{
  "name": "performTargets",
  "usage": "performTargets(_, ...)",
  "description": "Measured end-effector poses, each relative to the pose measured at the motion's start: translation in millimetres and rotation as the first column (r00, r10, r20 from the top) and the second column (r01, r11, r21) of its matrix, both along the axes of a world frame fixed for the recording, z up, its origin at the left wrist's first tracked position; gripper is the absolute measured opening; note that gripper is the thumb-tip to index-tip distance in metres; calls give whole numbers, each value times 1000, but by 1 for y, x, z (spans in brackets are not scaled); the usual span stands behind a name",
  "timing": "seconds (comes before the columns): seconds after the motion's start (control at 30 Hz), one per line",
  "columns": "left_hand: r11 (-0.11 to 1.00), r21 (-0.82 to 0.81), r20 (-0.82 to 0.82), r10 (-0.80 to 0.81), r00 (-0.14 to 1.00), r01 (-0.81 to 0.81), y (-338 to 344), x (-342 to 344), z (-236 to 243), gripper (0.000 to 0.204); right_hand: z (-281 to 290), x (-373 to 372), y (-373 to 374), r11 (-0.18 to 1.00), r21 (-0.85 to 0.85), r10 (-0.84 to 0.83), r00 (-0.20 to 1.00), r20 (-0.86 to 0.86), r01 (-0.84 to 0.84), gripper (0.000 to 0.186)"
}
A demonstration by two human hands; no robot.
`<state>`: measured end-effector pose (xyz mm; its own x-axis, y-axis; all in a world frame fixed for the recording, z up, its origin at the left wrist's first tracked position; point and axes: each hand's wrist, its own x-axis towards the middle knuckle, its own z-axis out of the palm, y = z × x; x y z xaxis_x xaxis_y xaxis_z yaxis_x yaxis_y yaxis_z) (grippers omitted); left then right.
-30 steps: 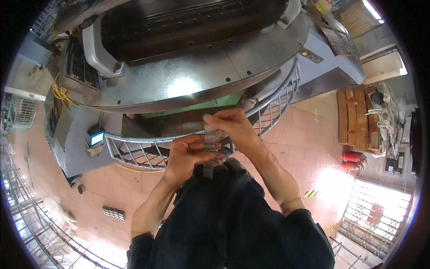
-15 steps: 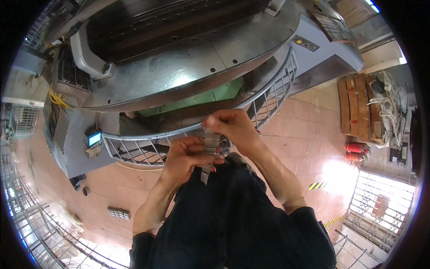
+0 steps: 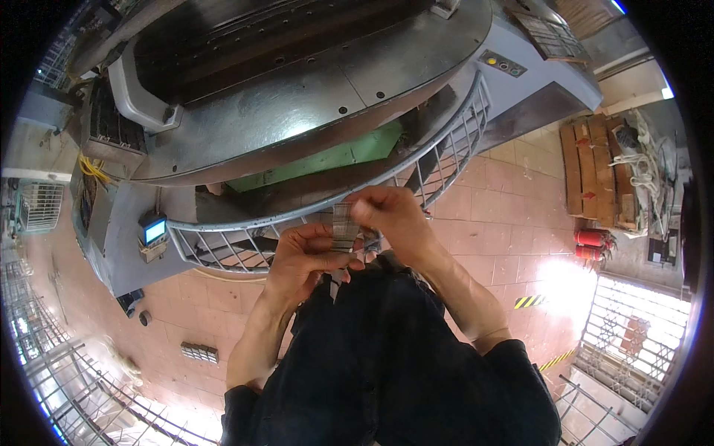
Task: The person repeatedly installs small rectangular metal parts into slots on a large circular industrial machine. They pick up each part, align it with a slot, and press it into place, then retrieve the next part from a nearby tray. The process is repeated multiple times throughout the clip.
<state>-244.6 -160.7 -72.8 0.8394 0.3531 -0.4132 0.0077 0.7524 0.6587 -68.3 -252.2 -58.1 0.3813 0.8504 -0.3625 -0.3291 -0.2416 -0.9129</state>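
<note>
A narrow grey stack of thin, ribbed-looking metal pieces stands between my hands in front of my waist. My left hand is closed round its lower part, with the thumb across the front. My right hand is curled at the upper right edge of the stack, thumb and fingertips pressed to it. Below the left fingers a small pale end shows against my dark clothing. The exact kind of the pieces is too small to make out.
A curved metal guard rail runs just beyond my hands, before a large machine with a steel table. A small lit screen stands at left. On the tiled floor lies a block of grey pieces; red fire extinguishers are at right.
My right hand has come down a little and to the right, its fingers now against the stack's edge. Less of the stack hangs below my left hand. The view has shifted slightly.
</note>
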Motion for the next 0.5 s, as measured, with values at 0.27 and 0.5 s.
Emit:
performTargets(0.27, 998, 15, 10, 55, 998, -55, 3, 2, -1, 37, 0, 5, -3, 996, 90, 3, 992, -126, 8, 16)
performTargets(0.5, 999, 6, 17, 51, 999, -51, 3, 5, -2, 42, 6, 4, 3, 988, -22, 153, 986, 62, -151, 22)
